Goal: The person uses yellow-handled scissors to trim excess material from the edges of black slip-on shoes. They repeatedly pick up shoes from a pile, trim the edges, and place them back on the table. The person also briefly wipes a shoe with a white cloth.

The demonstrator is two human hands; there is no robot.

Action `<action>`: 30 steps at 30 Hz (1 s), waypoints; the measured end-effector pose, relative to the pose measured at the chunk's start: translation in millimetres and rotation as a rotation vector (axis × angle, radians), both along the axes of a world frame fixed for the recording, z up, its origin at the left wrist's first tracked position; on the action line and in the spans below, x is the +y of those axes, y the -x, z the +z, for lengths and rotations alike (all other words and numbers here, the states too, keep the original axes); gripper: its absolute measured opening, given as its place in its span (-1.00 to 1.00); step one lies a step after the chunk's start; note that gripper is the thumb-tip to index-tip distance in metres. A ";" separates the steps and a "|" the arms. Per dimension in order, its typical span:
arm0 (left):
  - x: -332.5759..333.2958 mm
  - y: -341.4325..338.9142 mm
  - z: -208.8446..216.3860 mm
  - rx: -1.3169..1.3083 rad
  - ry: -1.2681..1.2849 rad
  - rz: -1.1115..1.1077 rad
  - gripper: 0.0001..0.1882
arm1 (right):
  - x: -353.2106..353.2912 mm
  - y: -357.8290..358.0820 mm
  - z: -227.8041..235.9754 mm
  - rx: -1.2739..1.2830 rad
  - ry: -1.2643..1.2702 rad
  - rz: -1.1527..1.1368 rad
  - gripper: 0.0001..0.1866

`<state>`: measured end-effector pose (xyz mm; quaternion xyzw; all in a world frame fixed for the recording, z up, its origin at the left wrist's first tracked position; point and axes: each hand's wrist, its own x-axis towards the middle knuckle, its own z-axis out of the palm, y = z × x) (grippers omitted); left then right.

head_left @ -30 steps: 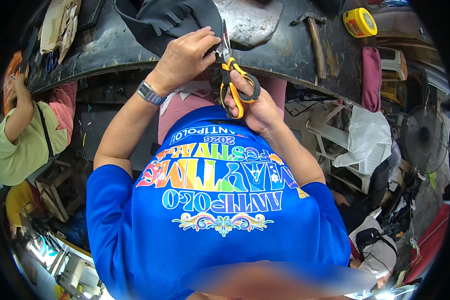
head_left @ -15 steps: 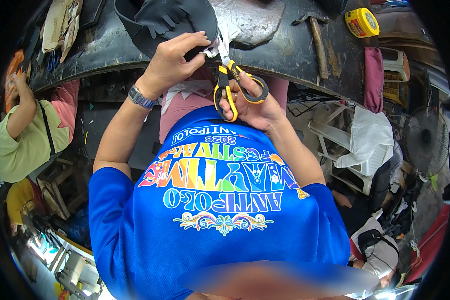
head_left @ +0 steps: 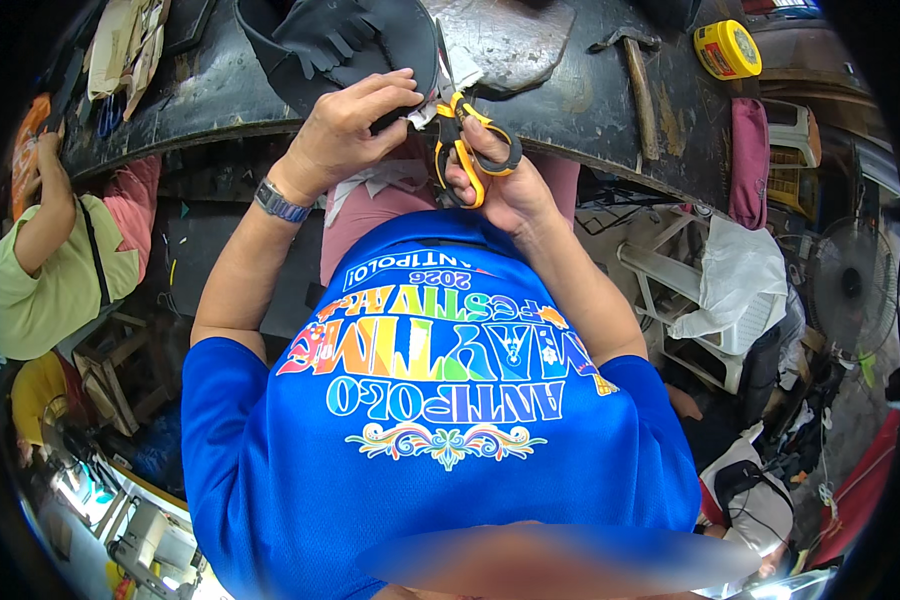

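A curved black sheet piece (head_left: pixel 395 45), leather-like, lies at the table's near edge with a fringed black strip (head_left: pixel 315 40) inside it. My left hand (head_left: pixel 345 125), wearing a wristwatch, is closed at the piece's near right edge, thumb and fingers pinching there. My right hand (head_left: pixel 510 195) grips yellow-and-black scissors (head_left: pixel 452 108), thumb and fingers through the loops. Their blades point away from me along the right edge of the black piece; whether they touch it I cannot tell. White scraps (head_left: pixel 463 68) show beside the blades.
The dark worktable (head_left: pixel 595 110) bears a flat stone slab (head_left: pixel 515 40), a hammer (head_left: pixel 638 95) and a yellow tub (head_left: pixel 727 50). Cardboard pieces (head_left: pixel 125 45) lie far left. A co-worker in a light green shirt (head_left: pixel 75 280) sits left. White stools (head_left: pixel 670 270) and a fan (head_left: pixel 850 285) stand right.
The scissors and my right hand have moved away from my body, up toward the black piece, bringing the blades along its edge. My left hand has barely shifted.
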<state>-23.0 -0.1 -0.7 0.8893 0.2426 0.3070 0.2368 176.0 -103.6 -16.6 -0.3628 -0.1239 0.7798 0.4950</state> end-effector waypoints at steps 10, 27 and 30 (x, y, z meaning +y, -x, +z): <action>50.5 18.3 47.1 -0.087 -0.051 0.284 -0.68 | 0.9 -15.7 -14.4 0.085 -0.020 0.096 -0.58; 72.7 31.1 53.1 -0.287 0.304 0.018 -0.60 | -13.7 -25.7 7.2 -0.219 -0.465 0.223 -0.19; 65.0 36.1 58.9 -0.374 0.350 0.012 -0.63 | -13.6 -31.0 16.1 -0.336 -0.490 0.260 -0.17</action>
